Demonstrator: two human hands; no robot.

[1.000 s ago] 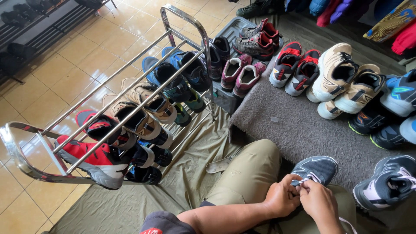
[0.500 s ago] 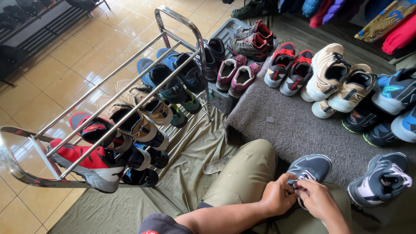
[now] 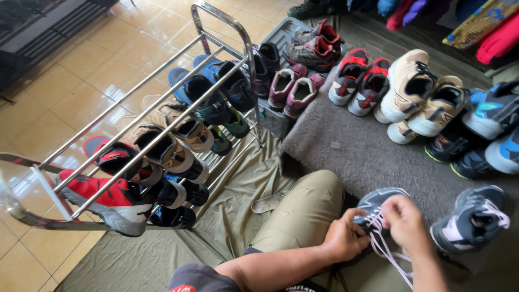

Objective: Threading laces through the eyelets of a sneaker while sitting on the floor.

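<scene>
Pinching the white lace point(image 3: 385, 246) of a grey sneaker point(image 3: 378, 201), the right hand point(image 3: 406, 227) had risen since a second earlier, drawing the lace out into a longer strand, so the lacing looked to be progressing. The left hand point(image 3: 346, 238) was closed on the shoe's near side, steadying it on the person's lap beside the khaki-clad knee point(image 3: 308, 208). Just right of that grip lay the matching grey sneaker point(image 3: 471, 217). Beyond, on a grey mat point(image 3: 351, 157), stood rows of shoes; further left, a steel shoe rack point(image 3: 162, 124) held more pairs.
</scene>
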